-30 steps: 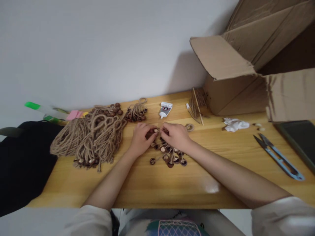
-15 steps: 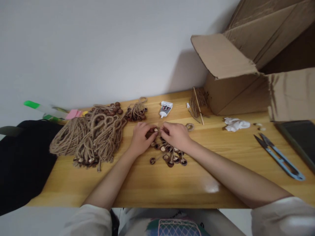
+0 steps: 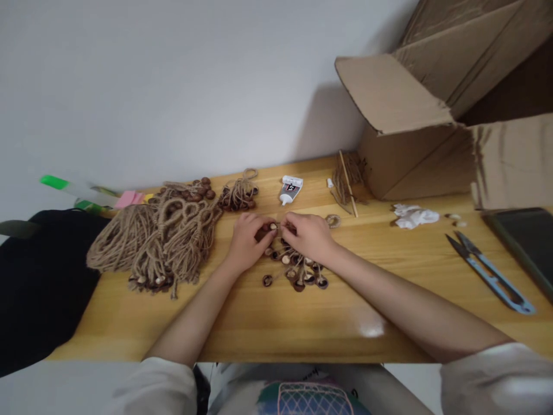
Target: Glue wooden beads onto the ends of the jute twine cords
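Observation:
My left hand pinches a small brown nutshell cup with a pale piece in it, between thumb and forefinger. Close beside it, my right hand has its fingers pressed together at the cup's twine; what exactly sits between those fingertips is hidden. Beneath and in front of both hands lies a cluster of corded shell cups, some showing pale centres. One shell cup rests slightly apart at the cluster's left. A twine loop pokes out behind my right wrist.
Bundles of jute twine cover the left side, with a smaller corded bunch behind. A glue tube lies near the wall. Rightward are a wooden stick, crumpled tissue, blue thread snips, a dark phone-like slab and an open cardboard box.
Both hands keep nearly the same pose over the cluster, still pinching. The whole view has shifted very slightly; nothing else has visibly moved.

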`<move>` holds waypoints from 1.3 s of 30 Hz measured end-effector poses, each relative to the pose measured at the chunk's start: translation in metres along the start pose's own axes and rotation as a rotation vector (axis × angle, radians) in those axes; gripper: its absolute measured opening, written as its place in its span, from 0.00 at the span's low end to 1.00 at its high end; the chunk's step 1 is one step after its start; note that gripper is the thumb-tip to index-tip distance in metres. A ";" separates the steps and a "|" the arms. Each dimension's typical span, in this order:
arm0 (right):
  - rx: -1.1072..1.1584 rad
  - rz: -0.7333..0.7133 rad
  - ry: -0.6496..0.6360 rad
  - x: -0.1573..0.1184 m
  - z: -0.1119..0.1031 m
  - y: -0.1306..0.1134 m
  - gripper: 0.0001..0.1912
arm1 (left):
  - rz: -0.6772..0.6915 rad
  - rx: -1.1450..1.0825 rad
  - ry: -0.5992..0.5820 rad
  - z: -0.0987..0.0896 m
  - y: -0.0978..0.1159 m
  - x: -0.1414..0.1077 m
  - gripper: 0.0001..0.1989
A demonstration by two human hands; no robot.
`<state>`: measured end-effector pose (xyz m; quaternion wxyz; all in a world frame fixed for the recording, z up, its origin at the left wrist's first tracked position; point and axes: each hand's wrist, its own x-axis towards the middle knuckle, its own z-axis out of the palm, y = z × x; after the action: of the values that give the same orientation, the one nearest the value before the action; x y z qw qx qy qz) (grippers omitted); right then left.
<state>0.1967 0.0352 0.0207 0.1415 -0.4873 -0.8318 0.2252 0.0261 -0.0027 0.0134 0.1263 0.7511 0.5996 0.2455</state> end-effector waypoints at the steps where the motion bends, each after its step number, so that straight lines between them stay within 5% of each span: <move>1: 0.000 0.000 0.003 0.000 0.000 0.000 0.10 | 0.003 0.001 0.004 0.000 0.000 0.000 0.07; 39: -0.029 0.010 -0.017 0.000 0.000 -0.001 0.11 | -0.011 0.012 -0.001 0.001 -0.001 0.000 0.07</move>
<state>0.1960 0.0351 0.0213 0.1263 -0.4916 -0.8336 0.2179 0.0258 -0.0027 0.0120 0.1237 0.7488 0.6049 0.2409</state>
